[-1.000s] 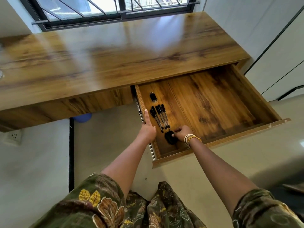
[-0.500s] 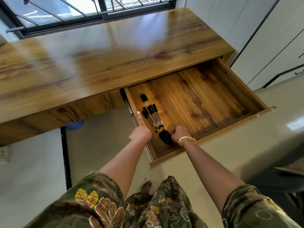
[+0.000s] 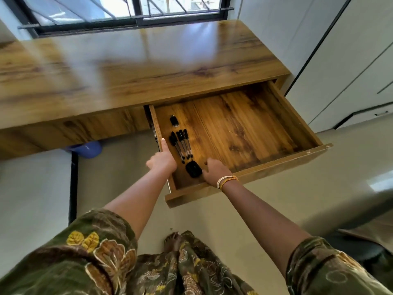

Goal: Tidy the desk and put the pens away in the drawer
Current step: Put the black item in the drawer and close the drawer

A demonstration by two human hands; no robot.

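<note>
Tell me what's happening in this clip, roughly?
A person stands at a wooden desk with its drawer pulled open. Several black pens lie side by side in the drawer's left end. The left hand rests on the drawer's left side wall, forefinger extended; the right hand touches a small black case near the front.

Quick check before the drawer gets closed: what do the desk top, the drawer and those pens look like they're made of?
Desk top: wood-grain board, probably laminate, glossy; it mirrors the window. Drawer: matching wood-grain panels, less shiny, with a thin pale edge along the front, suggesting veneered or laminated board. Pens: apparently plastic, with black caps and clear-looking barrels; too small to be sure.
</note>
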